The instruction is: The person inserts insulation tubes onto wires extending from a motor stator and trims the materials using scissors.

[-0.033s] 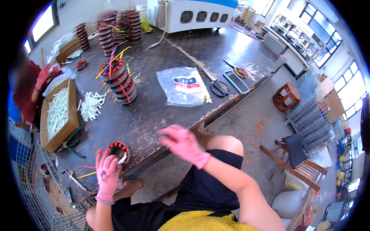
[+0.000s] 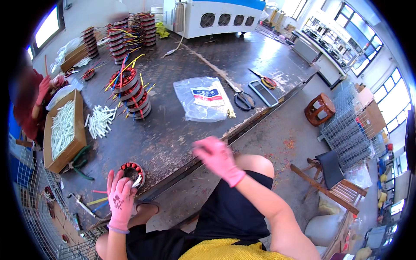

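The dark round ring with red coils (image 2: pixel 138 168) lies beside the fingers of the pink-gloved left hand (image 2: pixel 120 196), loosely bent; I cannot tell whether they grip. Rightward, the pink-gloved right hand (image 2: pixel 219 161) is half-curled, blurred, its content unclear. Steady pressure on the rim should protect the coils.

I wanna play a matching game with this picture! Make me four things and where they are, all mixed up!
1. left hand
2. right hand
3. cardboard box
4. brown stool

A. standing on the floor
B. holding white sticks
C. at the ring with red coils
D. hovering near the table edge

Pairs: 1-C, 2-D, 3-B, 4-A
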Demonstrator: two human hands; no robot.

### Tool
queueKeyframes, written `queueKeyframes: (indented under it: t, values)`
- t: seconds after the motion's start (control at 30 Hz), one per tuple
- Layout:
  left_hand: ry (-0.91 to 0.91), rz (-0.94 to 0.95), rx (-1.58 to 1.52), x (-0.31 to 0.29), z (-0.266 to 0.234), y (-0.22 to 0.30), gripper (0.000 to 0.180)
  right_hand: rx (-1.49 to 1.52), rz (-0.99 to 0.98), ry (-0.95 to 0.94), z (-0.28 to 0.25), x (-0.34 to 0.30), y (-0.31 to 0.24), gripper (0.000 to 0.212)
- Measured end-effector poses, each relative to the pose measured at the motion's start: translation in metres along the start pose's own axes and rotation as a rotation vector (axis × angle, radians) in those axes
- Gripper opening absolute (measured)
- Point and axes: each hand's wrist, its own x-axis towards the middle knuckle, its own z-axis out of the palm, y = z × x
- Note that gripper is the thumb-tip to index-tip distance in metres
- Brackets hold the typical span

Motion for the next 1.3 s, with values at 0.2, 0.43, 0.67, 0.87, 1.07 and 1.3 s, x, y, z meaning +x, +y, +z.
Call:
queueKeyframes:
  t: [0.2, 0.43, 0.67, 0.87, 1.07, 1.3]
  values:
    - [-0.002, -0.027, 0.011, 0.0, 0.007, 0.01, 0.031, -0.347, 0.316, 0.243, -0.071, 0.022, 0.119, 0.029]
    - [-0.005, -0.023, -0.015, 0.002, 0.008, 0.011, 0.032, -0.52, 0.351, 0.118, -0.067, 0.045, 0.144, 0.029]
    - [-0.014, -0.045, 0.005, 0.004, 0.005, 0.015, 0.03, -0.29, 0.547, 0.131, -0.078, 0.013, 0.106, 0.028]
    - [0.019, -0.027, -0.054, 0.005, 0.004, 0.007, 0.032, 0.97, 0.848, 0.09, -0.045, -0.059, 0.076, 0.027]
    - [0.012, -0.036, -0.075, 0.007, 0.006, 0.01, 0.027, 1.409, 1.092, -0.333, 0.012, -0.121, -0.068, 0.028]
    - [0.003, -0.058, -0.083, 0.001, 0.001, 0.008, 0.03, 1.409, 1.279, -0.588, 0.036, -0.15, -0.094, 0.029]
